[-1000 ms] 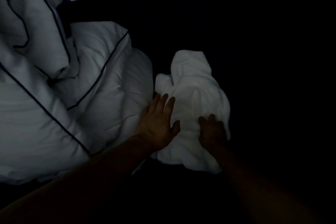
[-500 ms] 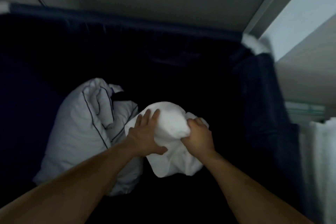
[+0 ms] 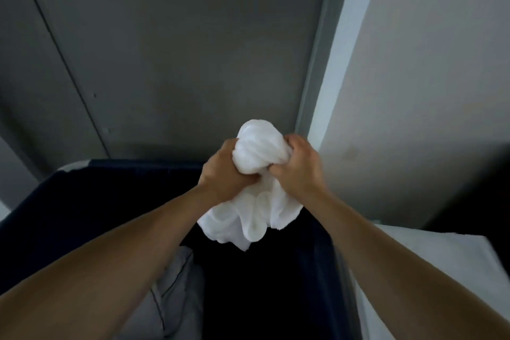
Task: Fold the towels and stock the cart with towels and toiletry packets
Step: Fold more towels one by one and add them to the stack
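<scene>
Head view. Item: white towel (image 3: 258,152), bunched, centre of frame, held in the air above a dark navy bin (image 3: 82,207). Left grip (image 3: 225,174): fingers curled round the towel's left side. Right grip (image 3: 299,171): fingers curled round its right side. Lower centre, inside the bin: pale linen (image 3: 176,298) with dark piping.

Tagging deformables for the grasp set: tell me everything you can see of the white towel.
The white towel is a soft, thick-looking cloth, unfolded and crumpled into a bundle. The left hand and right hand grip it from either side at its middle; a rounded bunch bulges above the grip and loose, wavy folds hang below. It is held in the air over the dark blue fabric bin, with only the hands visibly touching it.
</scene>
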`<state>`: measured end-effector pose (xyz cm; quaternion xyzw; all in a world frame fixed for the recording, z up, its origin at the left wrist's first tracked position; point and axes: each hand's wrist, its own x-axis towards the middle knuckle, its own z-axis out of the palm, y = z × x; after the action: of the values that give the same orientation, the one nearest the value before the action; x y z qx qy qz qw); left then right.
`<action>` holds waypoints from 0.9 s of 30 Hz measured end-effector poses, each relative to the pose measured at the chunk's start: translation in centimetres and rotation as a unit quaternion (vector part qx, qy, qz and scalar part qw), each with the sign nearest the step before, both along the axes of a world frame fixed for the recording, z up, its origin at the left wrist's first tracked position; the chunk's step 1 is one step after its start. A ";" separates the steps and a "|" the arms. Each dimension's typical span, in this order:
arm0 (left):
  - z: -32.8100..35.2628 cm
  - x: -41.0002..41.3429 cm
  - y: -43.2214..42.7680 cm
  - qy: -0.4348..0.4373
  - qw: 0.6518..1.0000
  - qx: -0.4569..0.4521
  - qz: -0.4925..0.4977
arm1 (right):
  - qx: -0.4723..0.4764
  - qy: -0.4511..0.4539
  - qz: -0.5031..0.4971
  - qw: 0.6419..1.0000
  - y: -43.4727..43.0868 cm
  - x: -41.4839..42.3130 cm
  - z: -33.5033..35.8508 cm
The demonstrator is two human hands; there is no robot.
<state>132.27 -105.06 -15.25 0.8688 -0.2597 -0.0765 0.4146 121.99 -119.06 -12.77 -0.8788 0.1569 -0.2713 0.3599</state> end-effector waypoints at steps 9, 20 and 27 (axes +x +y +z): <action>12.8 -8.0 -4.5 0.092 0.954 -0.281 -0.047 | 0.133 -0.057 0.012 0.989 -6.3 -15.2 12.6; 17.4 -20.3 -18.6 0.298 0.905 -0.282 -0.112 | 0.259 -0.120 -0.104 0.953 -16.6 -27.9 15.4; 10.5 -25.9 -26.8 0.351 0.920 -0.133 -0.110 | 0.323 0.018 -0.070 0.943 -23.9 -33.6 9.0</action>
<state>106.32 -131.82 -4.73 0.6889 -0.1991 -0.3861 0.5802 88.43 -143.01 -3.77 -0.7064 0.3041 -0.2149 0.6019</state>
